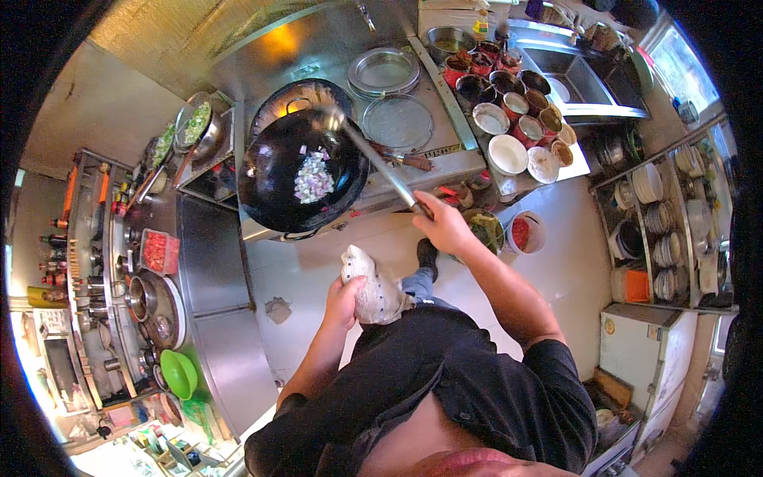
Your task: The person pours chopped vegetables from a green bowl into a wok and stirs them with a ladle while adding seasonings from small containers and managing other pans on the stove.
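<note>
My right hand (444, 223) grips the handle end of a long metal cooking ladle (381, 164). The ladle's head is blurred and lies over the far rim of a black wok (268, 185). Diced purple-and-white onion (314, 177) sits in a heap inside the wok, apart from the ladle. In my left hand (343, 301) is a bunched, pale checked cloth (377, 292), held in front of my waist and off the wok. A second wok (310, 89) shows partly behind the front one.
Round metal lids or strainers (384, 71) lie on the stove right of the woks. Several seasoning pots (508, 154) crowd the counter beyond. Bowls of chopped greens (197, 122) stand at left. Two bins, one a white bucket (533, 232), are on the floor at right.
</note>
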`<state>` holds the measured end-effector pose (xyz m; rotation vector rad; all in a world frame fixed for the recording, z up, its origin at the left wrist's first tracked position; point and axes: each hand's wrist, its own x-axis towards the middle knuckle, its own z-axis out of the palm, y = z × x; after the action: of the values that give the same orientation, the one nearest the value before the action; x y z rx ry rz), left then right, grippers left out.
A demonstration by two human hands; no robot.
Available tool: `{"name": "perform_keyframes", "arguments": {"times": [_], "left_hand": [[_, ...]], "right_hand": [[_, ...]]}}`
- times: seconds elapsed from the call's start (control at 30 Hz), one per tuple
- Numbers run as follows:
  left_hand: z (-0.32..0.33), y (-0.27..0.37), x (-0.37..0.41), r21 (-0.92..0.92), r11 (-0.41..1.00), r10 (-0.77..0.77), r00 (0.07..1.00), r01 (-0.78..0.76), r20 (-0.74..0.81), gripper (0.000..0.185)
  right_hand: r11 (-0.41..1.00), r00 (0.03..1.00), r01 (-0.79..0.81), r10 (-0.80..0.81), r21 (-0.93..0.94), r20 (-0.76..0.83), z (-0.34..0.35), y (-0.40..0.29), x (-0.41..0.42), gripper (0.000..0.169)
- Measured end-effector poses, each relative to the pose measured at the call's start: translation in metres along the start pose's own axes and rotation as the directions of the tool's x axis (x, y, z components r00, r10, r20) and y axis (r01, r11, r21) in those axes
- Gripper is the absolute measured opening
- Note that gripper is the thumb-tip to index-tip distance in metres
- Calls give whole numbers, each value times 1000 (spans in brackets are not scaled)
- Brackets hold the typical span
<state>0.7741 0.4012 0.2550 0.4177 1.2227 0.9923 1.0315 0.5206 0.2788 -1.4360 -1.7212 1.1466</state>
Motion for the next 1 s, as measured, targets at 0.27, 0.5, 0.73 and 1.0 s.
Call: {"name": "perform_keyframes", "arguments": {"times": [0.27, 0.5, 0.73, 1.0], "left_hand": [[100, -31, 153, -207, 977, 58, 998, -61, -17, 38], [230, 91, 339, 607, 579, 734, 672, -544, -98, 30], [283, 224, 536, 980, 57, 740, 667, -189, 85, 41], [259, 194, 768, 955, -261, 597, 801, 142, 44, 76]], "right_hand": [[884, 942, -269, 324, 382, -86, -110, 38, 72, 57], [872, 924, -205, 322, 445, -206, -190, 53, 49, 58], [792, 921, -265, 377, 550, -100, -197, 104, 7, 60], [721, 843, -419, 535, 552, -59, -182, 148, 9, 65]]}}
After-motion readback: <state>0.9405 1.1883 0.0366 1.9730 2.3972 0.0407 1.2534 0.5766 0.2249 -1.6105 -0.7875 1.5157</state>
